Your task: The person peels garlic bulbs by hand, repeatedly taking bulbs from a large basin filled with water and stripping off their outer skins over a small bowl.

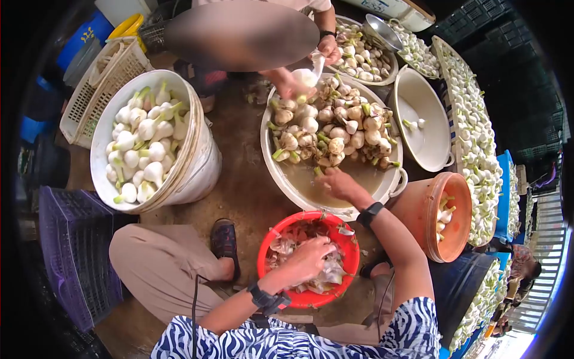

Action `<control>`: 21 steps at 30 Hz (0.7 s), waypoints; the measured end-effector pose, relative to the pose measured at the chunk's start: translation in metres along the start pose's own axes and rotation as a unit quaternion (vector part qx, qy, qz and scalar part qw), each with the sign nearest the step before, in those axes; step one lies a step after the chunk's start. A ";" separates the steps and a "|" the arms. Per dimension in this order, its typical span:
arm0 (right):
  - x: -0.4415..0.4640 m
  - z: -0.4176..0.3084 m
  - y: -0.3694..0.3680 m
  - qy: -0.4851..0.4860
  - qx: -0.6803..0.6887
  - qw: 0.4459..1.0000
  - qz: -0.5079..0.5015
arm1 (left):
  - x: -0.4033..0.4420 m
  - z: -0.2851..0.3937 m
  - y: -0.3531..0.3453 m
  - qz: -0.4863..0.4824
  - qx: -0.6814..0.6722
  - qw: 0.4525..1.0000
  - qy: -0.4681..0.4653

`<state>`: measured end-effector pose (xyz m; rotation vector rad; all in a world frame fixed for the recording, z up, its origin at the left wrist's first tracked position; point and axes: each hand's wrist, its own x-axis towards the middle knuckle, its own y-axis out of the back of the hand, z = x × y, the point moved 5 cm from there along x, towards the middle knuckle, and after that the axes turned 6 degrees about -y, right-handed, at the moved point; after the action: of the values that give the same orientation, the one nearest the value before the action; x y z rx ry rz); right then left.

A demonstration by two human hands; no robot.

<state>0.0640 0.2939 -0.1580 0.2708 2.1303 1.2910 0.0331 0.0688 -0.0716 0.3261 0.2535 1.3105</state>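
My left hand (311, 258) is over the red basin (353, 263) of loose garlic skins, its fingers bent down at the skins; whether it holds any is hidden. My right hand (342, 184) reaches over the near side of the big white tub (272, 161), its fingers closed at the green stem end of a garlic bulb (318, 171). Unpeeled garlic bulbs (336, 145) are heaped in the tub above brownish water. Across the tub, a co-worker's hands (289, 85) hold a white bulb (305, 77) and pull at its skin.
A white bucket (203, 161) of peeled bulbs stands left, above a purple crate (78, 251). To the right are an orange bucket (418, 209), an oval white basin (418, 96) and long trays of garlic (472, 143). Another basin (391, 66) of bulbs stands beyond the tub.
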 end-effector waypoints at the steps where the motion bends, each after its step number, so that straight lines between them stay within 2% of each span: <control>1: 0.008 0.009 -0.019 0.005 -0.069 0.997 -0.045 | 0.001 -0.003 0.003 0.015 -0.039 0.999 0.015; 2: 0.013 0.015 -0.038 0.010 -0.137 0.986 -0.090 | 0.002 -0.004 0.007 0.010 -0.040 0.999 0.021; 3: 0.019 0.026 -0.051 0.011 -0.133 0.987 -0.093 | 0.005 -0.006 0.018 0.041 -0.063 0.997 0.025; 5: 0.022 0.056 -0.071 -0.048 -0.091 0.981 -0.165 | 0.009 -0.007 0.041 0.112 -0.073 0.991 0.025; 6: 0.013 0.062 -0.070 -0.049 -0.090 0.980 -0.169 | 0.013 -0.009 0.044 0.111 -0.078 0.990 0.027; 7: 0.000 0.064 -0.055 -0.097 0.194 0.972 -0.087 | 0.016 -0.015 0.050 0.160 -0.139 0.976 0.058; 8: -0.017 0.071 -0.039 -0.140 0.460 0.877 0.008 | 0.019 -0.019 0.053 0.205 -0.200 0.954 0.087; 10: -0.059 0.037 0.008 -0.131 0.544 0.829 -0.005 | 0.034 -0.021 0.055 0.254 -0.203 0.940 0.104; 12: -0.096 0.004 0.034 -0.087 0.546 0.833 0.030 | 0.052 -0.019 0.048 0.268 -0.189 0.942 0.075; 14: -0.125 -0.033 0.048 -0.079 0.582 0.807 0.066 | 0.064 -0.022 0.037 0.243 -0.294 0.922 0.070; 15: -0.134 -0.046 0.048 -0.098 0.565 0.816 0.073 | 0.066 -0.013 0.036 0.194 -0.386 0.900 0.052; 16: -0.147 -0.065 0.057 -0.110 0.536 0.830 0.103 | 0.061 -0.004 0.038 0.193 -0.385 0.901 0.050; 18: -0.164 -0.068 0.054 -0.113 0.552 0.817 0.123 | 0.047 0.009 0.034 0.163 -0.519 0.834 0.092; 19: -0.172 -0.074 0.053 -0.109 0.552 0.817 0.126 | 0.040 0.013 0.034 0.168 -0.544 0.816 0.101; 21: -0.194 -0.083 0.067 -0.111 0.441 0.849 0.270 | 0.031 0.025 0.039 0.182 -0.545 0.815 0.075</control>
<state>0.1563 0.1762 0.0044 1.4087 2.3727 0.3747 0.0147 0.1057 -0.0337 -0.7517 -0.4736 1.6486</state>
